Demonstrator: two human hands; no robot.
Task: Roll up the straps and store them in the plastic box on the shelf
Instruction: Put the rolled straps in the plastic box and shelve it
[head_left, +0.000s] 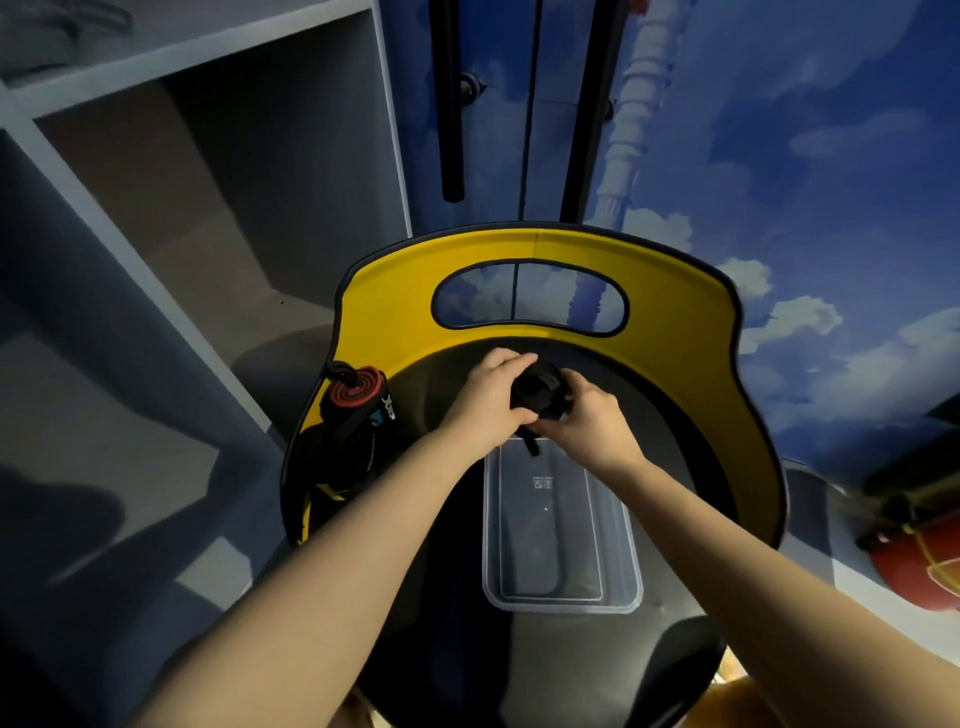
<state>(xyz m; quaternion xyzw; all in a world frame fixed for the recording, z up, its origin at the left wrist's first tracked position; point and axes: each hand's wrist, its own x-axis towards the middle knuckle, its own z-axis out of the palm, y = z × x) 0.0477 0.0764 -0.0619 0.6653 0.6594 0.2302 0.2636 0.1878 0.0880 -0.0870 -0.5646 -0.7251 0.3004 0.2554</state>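
A: Two big things frame it: the grey shelf unit (218, 171) on the left and the round black seat with its yellow back (519, 249), which carries everything else.

B: And on the seat?

A: The clear plastic box (561, 597), lid off, sits mid-seat towards the near edge, with nothing visible inside. At the seat's left edge lies a heap of straps (348, 447), topped by a red-and-black coil (356, 389) that is already wound.

B: The one in hand?

A: A black strap roll (537, 392), held above the box's far end, near the seat's back edge. The left hand (488, 400) cups it, fingers curled round the top. The right hand (587, 421) pinches it from the other side. A short tail (531, 444) hangs loose beneath.

B: How will it handle?

A: Light and soft, I judge. Webbing like that springs open if the grip slackens. Best held across the flat faces of the coil with the tail tucked under a finger, then lowered into the box without letting go early.
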